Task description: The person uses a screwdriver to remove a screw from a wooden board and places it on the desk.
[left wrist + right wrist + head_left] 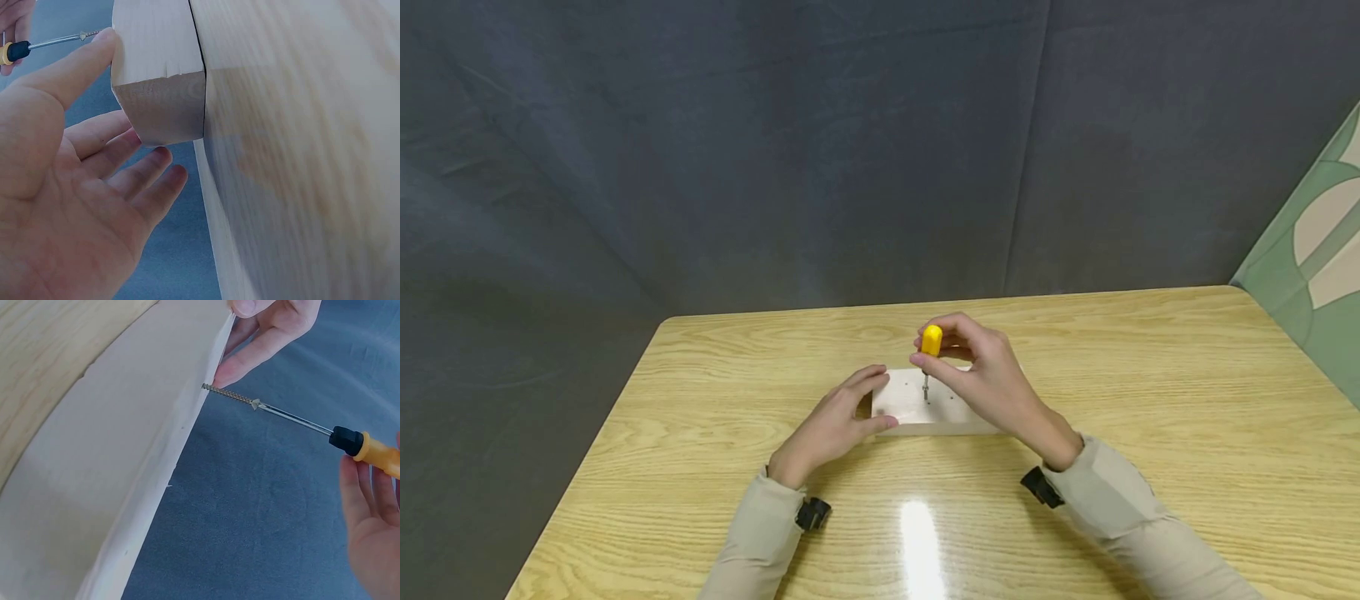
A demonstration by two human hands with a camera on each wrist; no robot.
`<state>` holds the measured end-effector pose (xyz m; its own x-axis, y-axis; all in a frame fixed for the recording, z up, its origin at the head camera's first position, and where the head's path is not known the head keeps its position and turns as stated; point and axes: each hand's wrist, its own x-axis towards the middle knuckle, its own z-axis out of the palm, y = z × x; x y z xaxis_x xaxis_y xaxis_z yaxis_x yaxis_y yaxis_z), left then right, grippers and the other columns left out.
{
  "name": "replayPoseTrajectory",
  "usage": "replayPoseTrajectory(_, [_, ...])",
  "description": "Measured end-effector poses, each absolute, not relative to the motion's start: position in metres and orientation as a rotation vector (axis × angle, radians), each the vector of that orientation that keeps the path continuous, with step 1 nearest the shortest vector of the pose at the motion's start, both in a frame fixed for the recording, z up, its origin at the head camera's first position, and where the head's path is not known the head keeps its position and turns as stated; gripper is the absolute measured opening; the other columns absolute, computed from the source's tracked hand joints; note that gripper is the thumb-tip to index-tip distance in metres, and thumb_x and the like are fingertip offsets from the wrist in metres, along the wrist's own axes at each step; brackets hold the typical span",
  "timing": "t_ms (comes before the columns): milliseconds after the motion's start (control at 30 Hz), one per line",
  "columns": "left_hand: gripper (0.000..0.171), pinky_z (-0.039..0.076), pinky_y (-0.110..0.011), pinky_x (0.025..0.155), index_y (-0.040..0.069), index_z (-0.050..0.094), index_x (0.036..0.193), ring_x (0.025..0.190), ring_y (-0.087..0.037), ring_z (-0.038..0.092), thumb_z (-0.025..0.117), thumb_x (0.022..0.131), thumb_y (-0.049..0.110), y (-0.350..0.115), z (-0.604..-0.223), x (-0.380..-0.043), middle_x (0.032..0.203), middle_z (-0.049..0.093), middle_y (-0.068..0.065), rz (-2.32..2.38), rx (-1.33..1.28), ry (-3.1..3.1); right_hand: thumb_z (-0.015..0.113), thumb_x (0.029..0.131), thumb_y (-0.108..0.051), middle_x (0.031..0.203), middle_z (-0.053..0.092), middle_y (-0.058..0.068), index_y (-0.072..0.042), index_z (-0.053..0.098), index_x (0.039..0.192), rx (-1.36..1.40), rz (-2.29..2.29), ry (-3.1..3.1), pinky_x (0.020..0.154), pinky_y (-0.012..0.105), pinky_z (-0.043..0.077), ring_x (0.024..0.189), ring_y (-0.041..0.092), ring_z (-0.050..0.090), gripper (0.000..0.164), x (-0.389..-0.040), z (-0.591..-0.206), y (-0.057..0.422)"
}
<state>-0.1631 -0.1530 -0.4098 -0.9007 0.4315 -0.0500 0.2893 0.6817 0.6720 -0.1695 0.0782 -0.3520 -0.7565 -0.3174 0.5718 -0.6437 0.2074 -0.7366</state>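
Note:
A pale wooden block point(901, 407) lies on the table, with several small holes in its top. My left hand point(832, 427) holds its left end, thumb along the front side and fingers at the back. Above the block, my right hand point(992, 373) grips a screwdriver point(932, 340) by its yellow handle, shaft pointing down. A screw point(231, 395) sits in line at the screwdriver's tip, its point at the block's top surface. Most of the screw's thread shows outside the wood in the right wrist view. My right forearm and hand cover the block's right end in the head view.
The light wood-grain table point(700, 433) spreads around the block on all sides. Behind it hangs a dark grey cloth point(835, 158). A green and white patterned panel point(1318, 250) stands at the right edge.

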Motion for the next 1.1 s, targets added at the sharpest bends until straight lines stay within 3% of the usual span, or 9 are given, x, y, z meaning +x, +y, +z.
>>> replayPoseTrajectory(533, [0.069,0.032,-0.047,0.121,0.007,0.043,0.150,0.150,-0.024,0.029,0.067,0.094,0.039,-0.1531,-0.4104,-0.1630,0.163,0.031,-0.003,1.032,0.587,2.687,0.080,0.078,0.003,0.097,0.069,0.011,0.001,0.065,0.109,0.902,1.568,-2.137,0.079,0.021,0.060,0.085,0.010,0.069,0.035,-0.1714,-0.3553,0.0792])
replayPoseTrajectory(1100, [0.070,0.031,-0.045,0.121,0.008,0.043,0.150,0.151,-0.022,0.028,0.068,0.093,0.039,-0.1530,-0.4096,-0.1623,0.163,0.031,-0.001,1.043,0.582,2.680,0.076,0.080,0.010,0.103,0.073,0.017,0.003,0.064,0.115,0.944,1.570,-2.099,0.080,0.021,0.060,0.088,0.013,0.072,0.038,-0.1723,-0.3564,0.0826])
